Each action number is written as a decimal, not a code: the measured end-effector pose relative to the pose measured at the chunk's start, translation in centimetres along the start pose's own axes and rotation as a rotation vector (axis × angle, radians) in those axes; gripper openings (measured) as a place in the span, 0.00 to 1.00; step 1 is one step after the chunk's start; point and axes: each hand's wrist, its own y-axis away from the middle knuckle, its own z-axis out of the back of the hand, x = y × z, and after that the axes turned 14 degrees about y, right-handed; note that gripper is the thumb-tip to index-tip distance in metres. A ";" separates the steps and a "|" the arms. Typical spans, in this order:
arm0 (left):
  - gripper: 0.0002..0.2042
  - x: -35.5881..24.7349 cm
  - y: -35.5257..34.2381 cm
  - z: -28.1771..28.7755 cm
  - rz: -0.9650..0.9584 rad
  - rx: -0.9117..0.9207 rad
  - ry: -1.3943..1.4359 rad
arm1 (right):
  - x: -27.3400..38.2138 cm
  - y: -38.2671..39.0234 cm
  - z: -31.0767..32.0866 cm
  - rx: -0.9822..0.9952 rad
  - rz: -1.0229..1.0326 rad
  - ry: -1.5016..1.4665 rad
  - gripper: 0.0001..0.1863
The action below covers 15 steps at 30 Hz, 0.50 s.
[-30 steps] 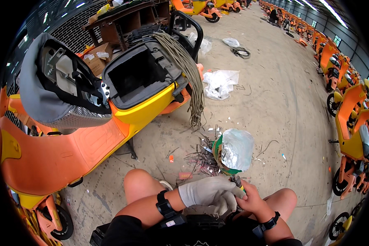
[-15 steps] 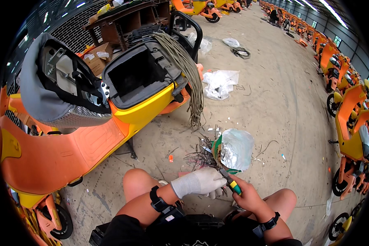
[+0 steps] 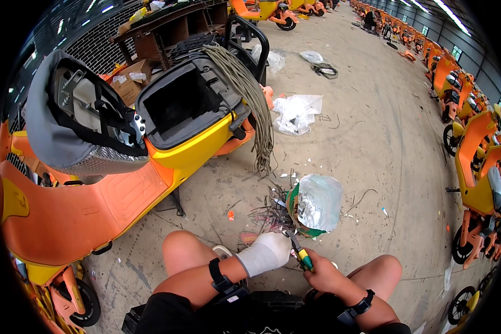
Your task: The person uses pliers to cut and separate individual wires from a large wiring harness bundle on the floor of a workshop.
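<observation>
My left hand (image 3: 273, 248), in a white knitted glove, is closed with its fingers curled. What it grips is hidden. My bare right hand (image 3: 324, 271) holds pliers (image 3: 304, 257) by their green and yellow handle. Their dark metal head points up and left, close beside the gloved fingertips. Just past both hands, a pile of dark wire scraps (image 3: 274, 209) lies on the concrete floor. Against its right side stands an open green and white bag (image 3: 319, 204) with a shiny, pale inside.
At left stands an orange and yellow scooter (image 3: 133, 183), its grey-covered seat (image 3: 67, 133) tipped up beside an open black compartment (image 3: 186, 103). A bundle of grey-green cords (image 3: 250, 94) hangs over its rear. Crumpled plastic (image 3: 298, 114) lies farther off. Scooters (image 3: 476, 167) line the right side.
My right hand and the pliers have shifted left and slightly toward me. My left hand has moved a little left, and the pliers' head now shows more plainly by its fingertips.
</observation>
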 end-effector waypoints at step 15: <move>0.08 -1.2 -2.0 -4.1 0.055 -0.032 -0.165 | -0.8 -0.8 -0.7 0.144 -0.167 0.014 0.33</move>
